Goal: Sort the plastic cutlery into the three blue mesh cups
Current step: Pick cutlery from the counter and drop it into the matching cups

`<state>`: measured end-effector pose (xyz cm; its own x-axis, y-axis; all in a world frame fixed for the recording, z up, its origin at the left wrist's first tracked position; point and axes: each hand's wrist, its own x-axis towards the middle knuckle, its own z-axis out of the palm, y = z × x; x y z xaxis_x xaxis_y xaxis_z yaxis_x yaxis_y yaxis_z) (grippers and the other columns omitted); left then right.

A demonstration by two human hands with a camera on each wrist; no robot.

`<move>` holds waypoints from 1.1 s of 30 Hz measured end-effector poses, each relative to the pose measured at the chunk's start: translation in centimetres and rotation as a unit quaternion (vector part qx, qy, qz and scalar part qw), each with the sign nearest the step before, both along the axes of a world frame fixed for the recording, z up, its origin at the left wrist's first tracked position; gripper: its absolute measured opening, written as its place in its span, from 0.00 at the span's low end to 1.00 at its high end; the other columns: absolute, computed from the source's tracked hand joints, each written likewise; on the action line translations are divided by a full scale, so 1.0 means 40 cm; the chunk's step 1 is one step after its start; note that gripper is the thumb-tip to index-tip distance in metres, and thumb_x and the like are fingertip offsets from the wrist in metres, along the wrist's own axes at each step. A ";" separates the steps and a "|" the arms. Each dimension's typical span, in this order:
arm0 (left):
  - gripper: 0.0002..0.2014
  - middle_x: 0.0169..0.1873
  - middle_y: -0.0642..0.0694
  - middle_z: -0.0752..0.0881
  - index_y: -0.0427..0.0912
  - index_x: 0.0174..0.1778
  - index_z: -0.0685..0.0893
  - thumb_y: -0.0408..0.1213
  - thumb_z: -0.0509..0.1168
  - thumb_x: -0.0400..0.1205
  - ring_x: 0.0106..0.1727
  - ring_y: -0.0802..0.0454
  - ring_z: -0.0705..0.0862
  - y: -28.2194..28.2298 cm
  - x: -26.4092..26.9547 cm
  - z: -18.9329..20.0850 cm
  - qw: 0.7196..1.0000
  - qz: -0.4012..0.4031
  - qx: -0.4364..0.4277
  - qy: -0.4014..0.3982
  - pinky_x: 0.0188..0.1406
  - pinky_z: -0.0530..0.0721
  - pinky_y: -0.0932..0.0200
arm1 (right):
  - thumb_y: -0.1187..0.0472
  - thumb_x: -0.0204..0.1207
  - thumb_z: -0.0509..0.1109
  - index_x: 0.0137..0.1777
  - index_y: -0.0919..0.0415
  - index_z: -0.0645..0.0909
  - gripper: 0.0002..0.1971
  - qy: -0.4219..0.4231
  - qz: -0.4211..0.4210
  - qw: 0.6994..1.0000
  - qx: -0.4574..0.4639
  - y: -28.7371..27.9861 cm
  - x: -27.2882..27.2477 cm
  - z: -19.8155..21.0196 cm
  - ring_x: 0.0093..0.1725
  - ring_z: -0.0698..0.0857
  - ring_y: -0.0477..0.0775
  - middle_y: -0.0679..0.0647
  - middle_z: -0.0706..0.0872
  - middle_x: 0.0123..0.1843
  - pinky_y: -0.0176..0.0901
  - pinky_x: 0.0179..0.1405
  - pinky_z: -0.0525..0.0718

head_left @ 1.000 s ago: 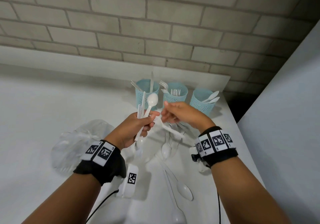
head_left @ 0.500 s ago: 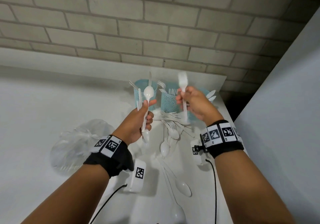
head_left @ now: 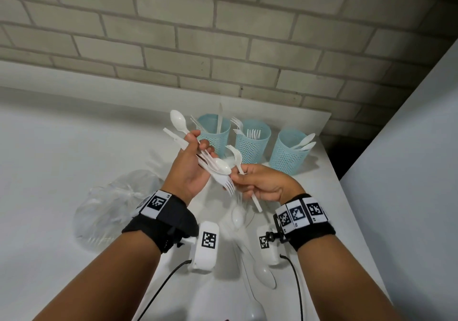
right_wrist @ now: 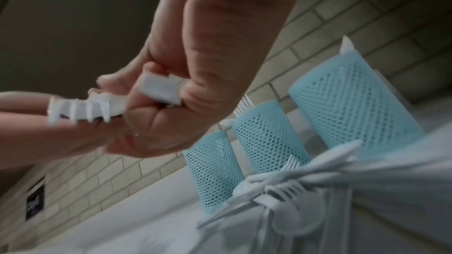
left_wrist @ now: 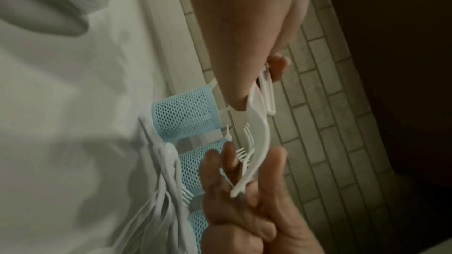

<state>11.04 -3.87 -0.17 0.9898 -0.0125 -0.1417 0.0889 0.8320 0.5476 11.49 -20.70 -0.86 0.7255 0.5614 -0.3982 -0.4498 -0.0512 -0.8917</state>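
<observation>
Three blue mesh cups stand at the back: the left cup [head_left: 214, 134] holds a knife and a fork, the middle cup [head_left: 252, 142] forks, the right cup [head_left: 290, 154] spoons. My left hand [head_left: 200, 144] grips a bundle of white cutlery [head_left: 218, 169] of spoons, a knife and a fork, tilted up to the left. Just right of it, my right hand [head_left: 241, 175] grips a white fork [head_left: 236, 158] by its handle, tines up, and its fingertips touch the bundle. In the right wrist view the fork handle [right_wrist: 157, 88] sits in the curled fingers.
Loose spoons [head_left: 266, 274] and other cutlery lie on the white table [head_left: 49, 172] under and before my hands. A crumpled clear plastic bag [head_left: 114, 206] lies to the left. A brick wall runs behind the cups and a white panel [head_left: 409, 172] stands at the right.
My right hand has come down from beside the middle cup to the left hand's bundle, a fork in its grip. My left hand has tilted its bundle to the left.
</observation>
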 end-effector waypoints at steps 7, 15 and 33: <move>0.11 0.20 0.54 0.73 0.48 0.44 0.75 0.46 0.51 0.87 0.27 0.57 0.72 0.005 -0.011 -0.008 0.999 0.016 -0.034 -0.001 0.40 0.75 0.64 | 0.76 0.79 0.59 0.42 0.64 0.77 0.10 0.006 -0.058 0.998 0.006 -0.020 -0.006 -0.011 0.17 0.67 0.37 0.51 0.86 0.28 0.24 0.14 0.64; 0.08 0.42 0.41 0.85 0.36 0.45 0.78 0.34 0.56 0.86 0.45 0.47 0.85 -0.005 -0.029 -0.003 0.993 -0.050 0.103 0.036 0.47 0.89 0.52 | 0.71 0.80 0.59 0.47 0.65 0.81 0.09 0.034 -0.326 0.922 0.207 -0.068 0.040 0.013 0.20 0.72 0.39 0.50 0.81 0.27 0.28 0.15 0.68; 0.10 0.47 0.47 0.87 0.45 0.52 0.82 0.37 0.56 0.87 0.44 0.53 0.87 -0.049 -0.013 0.009 0.948 -0.156 0.278 0.013 0.43 0.86 0.63 | 0.58 0.84 0.60 0.49 0.56 0.72 0.03 -0.157 -0.470 0.845 0.202 -0.029 0.149 0.159 0.24 0.74 0.43 0.50 0.71 0.29 0.39 0.31 0.82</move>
